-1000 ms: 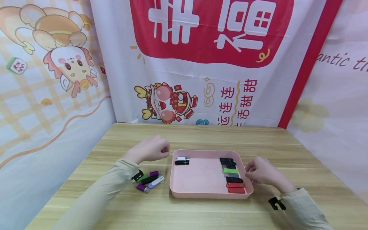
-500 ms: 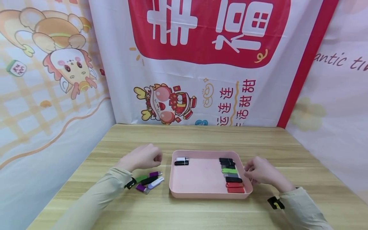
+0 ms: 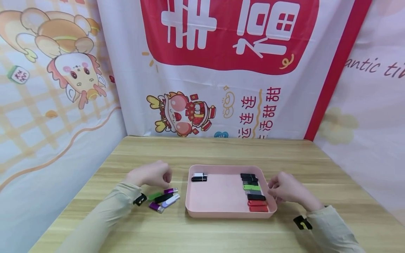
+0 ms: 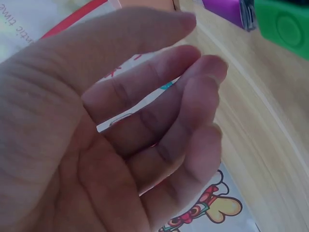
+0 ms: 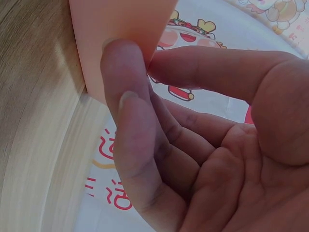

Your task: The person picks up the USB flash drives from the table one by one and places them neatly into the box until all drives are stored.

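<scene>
My left hand point(image 3: 152, 174) hovers just above a small pile of USB sticks on the table, fingers loosely bent and holding nothing in the left wrist view. The pile has a green stick point(image 3: 155, 195), a black one point(image 3: 164, 198), a lavender one point(image 3: 171, 200) and two purple ones, one nearer point(image 3: 156, 207) and one farther point(image 3: 171, 190). With thumb and forefinger, my right hand point(image 3: 288, 188) pinches the right wall of a pink tray point(image 3: 218, 195). Inside the tray, a white stick point(image 3: 199, 174) and a black stick point(image 3: 199, 179) lie at the upper left.
Along the tray's right side runs a column of several sticks: black, a green one point(image 3: 252, 187), grey, and two red ones, the lower point(image 3: 258, 208) nearest the front. Printed cloth point(image 3: 136, 105) hangs around the back and sides of the wooden table point(image 3: 221, 233).
My left hand has moved left and slightly down, away from the tray's left edge to above the pile. The right hand stays on the tray wall.
</scene>
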A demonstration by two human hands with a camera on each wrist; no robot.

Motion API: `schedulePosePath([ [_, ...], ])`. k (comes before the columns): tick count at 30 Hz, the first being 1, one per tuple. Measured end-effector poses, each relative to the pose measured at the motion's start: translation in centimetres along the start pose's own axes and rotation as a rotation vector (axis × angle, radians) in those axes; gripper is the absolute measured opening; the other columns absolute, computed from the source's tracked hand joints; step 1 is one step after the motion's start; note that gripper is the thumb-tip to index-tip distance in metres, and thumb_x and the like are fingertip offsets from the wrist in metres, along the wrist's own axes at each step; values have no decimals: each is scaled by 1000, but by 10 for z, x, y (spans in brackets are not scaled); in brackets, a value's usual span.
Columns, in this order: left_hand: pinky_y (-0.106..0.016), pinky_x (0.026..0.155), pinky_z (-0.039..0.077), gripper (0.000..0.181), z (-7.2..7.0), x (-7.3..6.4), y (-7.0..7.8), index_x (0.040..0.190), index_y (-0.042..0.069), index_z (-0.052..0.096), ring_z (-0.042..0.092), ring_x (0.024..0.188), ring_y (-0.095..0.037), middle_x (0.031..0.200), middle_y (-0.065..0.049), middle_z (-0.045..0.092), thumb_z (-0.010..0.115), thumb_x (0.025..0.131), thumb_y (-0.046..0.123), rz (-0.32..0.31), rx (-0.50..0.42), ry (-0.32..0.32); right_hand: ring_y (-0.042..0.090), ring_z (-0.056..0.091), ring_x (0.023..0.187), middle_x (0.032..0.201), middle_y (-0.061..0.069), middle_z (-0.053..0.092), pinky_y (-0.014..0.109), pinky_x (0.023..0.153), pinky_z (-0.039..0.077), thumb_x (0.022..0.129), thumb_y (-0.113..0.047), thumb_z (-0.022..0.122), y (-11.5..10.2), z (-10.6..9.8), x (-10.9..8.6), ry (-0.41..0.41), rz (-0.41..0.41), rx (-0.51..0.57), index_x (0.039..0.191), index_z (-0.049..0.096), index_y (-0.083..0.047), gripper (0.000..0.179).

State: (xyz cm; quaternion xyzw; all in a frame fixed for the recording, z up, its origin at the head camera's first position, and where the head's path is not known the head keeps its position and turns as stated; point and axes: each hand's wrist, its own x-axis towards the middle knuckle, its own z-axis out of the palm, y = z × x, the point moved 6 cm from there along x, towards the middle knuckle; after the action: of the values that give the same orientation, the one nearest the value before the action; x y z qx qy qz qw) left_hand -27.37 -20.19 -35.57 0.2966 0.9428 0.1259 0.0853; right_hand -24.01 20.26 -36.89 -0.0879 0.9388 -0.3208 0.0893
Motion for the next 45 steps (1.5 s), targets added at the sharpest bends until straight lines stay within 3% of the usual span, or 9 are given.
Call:
schedulePosePath([
  [15,-28,57,49,13,0,-2,-7,71,16,64,55,60,-9,66,8,59,74,73,7,38,-34,-16,21,60,58,74,7,64,36,54,53,85,-1,69,1,-1,1,-1,14,-2,89,69,0,5],
  [27,-29,59,50,16,6,-1,-8,71,17,65,56,63,-10,67,8,60,77,72,7,11,-48,-34,21,61,58,76,8,64,36,55,53,85,-1,69,1,0,1,-2,11,1,90,69,1,5],
  [35,-31,65,50,16,11,0,-10,76,15,68,57,68,-11,71,8,61,81,71,7,-51,-59,-67,21,61,59,75,7,64,35,54,53,86,-2,69,2,1,2,-11,16,-3,89,69,1,4],
  [41,-30,63,50,16,13,-1,-12,76,12,69,57,66,-11,70,7,61,81,69,4,-28,-68,-58,21,61,59,76,7,64,34,54,53,86,-2,69,2,2,3,-12,22,1,90,69,0,5],
  [45,-31,65,50,16,12,1,-12,76,14,68,57,69,-11,71,8,61,81,70,5,-47,-59,-64,21,61,59,76,7,64,35,54,53,86,-1,69,0,0,3,-9,15,0,90,69,1,5],
])
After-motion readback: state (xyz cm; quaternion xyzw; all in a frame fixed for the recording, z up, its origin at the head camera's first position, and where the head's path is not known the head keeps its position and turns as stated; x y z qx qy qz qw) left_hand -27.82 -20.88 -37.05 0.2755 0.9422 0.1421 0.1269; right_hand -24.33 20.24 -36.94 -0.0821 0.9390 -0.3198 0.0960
